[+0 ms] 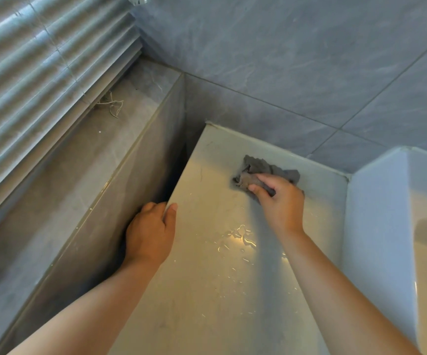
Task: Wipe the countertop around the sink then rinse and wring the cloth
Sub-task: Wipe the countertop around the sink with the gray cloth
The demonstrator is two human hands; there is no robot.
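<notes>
A crumpled grey cloth [259, 170] lies on the pale glossy countertop [207, 290], near its far edge by the wall. My right hand [279, 198] presses down on the cloth, fingers curled over it. My left hand [151, 231] grips the counter's left edge, thumb on top and fingers over the side. Water droplets and a small puddle [240, 237] glisten on the counter between my arms. The white sink [386, 213] rises at the right, its basin only partly in view.
A narrow dark gap [179, 170] separates the counter from a grey tiled ledge [79, 188] on the left. Window blinds [40, 73] hang above the ledge, with a loose cord [112, 105] lying on it. Grey tiled wall [309, 60] stands behind the counter.
</notes>
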